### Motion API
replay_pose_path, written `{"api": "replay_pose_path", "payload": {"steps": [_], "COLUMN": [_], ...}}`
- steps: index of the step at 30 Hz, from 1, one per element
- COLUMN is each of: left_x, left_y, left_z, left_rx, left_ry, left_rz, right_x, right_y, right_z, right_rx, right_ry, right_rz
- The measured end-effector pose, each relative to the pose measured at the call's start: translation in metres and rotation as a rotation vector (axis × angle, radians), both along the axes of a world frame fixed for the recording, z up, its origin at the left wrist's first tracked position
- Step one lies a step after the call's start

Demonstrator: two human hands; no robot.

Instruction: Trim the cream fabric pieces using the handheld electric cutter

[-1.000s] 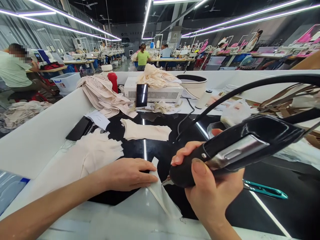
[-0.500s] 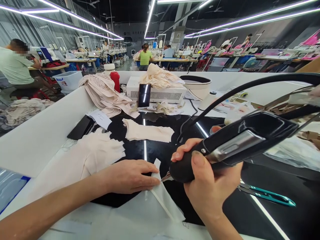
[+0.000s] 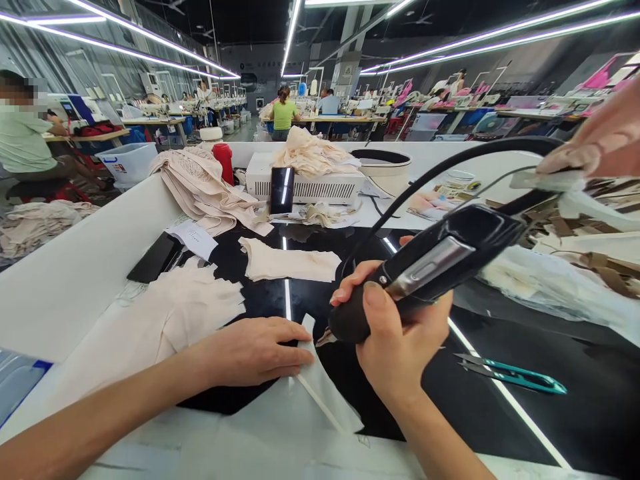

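Note:
My left hand (image 3: pixel 260 350) lies flat with its fingertips on a narrow white fabric piece (image 3: pixel 331 393), pressing it to the glossy black tabletop. My right hand (image 3: pixel 400 340) is closed around a black corded hand tool (image 3: pixel 415 270) with a silver lever on its side. The tool's metal tip (image 3: pixel 325 337) points left and sits close by the fabric's edge, near my left fingertips; whether it touches cannot be told. A teal-handled thread snip (image 3: pixel 525 377) lies on the black surface right of my right hand. Beyond the tool lies a stack of cream fabric (image 3: pixel 290 260).
Pale fabric pieces (image 3: pixel 185 307) fan out at left, near a black box (image 3: pixel 155 257). A phone (image 3: pixel 282 190) leans on a white vented unit (image 3: pixel 325 187). Another person's hand (image 3: pixel 590 143) is at upper right near the tool's cord. Plastic-bagged material (image 3: pixel 540 287) lies at right.
The view has shifted slightly, so things sit a little further left. Another person's hand has come further into view at upper right. My hands keep their holds.

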State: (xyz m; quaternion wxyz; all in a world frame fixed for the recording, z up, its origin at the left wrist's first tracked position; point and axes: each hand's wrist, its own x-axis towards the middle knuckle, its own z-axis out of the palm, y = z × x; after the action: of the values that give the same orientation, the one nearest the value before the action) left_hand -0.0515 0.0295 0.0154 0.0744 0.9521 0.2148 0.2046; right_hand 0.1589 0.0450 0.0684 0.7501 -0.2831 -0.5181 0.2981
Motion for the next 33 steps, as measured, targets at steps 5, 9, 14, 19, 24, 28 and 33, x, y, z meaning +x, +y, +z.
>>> {"api": "replay_pose_path", "payload": {"steps": [5, 9, 14, 19, 24, 28, 33], "left_x": [0.004, 0.014, 0.033, 0.043, 0.043, 0.046, 0.043], "left_y": [0.0, 0.0, -0.002, -0.003, -0.006, -0.006, -0.004], "left_z": [0.006, 0.01, 0.007, 0.004, 0.0, -0.002, 0.012], "left_rx": [-0.048, 0.01, 0.012, -0.01, 0.071, 0.037, -0.266], "left_ry": [-0.007, -0.015, 0.041, 0.16, 0.248, 0.354, 0.285], "left_rz": [0.072, 0.094, 0.042, 0.012, 0.058, 0.14, 0.265], "right_x": [0.015, 0.035, 0.058, 0.078, 0.096, 0.096, 0.076], "right_y": [0.0, -0.004, -0.013, -0.023, -0.049, -0.064, -0.056], "right_z": [0.003, 0.009, 0.01, -0.004, -0.029, -0.053, -0.082], "right_rx": [-0.01, -0.023, -0.129, -0.016, 0.168, -0.135, -0.494], "right_ry": [-0.059, -0.151, -0.279, -0.229, -0.239, -0.61, -0.541], "right_rz": [-0.068, -0.107, -0.174, -0.419, -0.554, -0.157, 0.053]}}
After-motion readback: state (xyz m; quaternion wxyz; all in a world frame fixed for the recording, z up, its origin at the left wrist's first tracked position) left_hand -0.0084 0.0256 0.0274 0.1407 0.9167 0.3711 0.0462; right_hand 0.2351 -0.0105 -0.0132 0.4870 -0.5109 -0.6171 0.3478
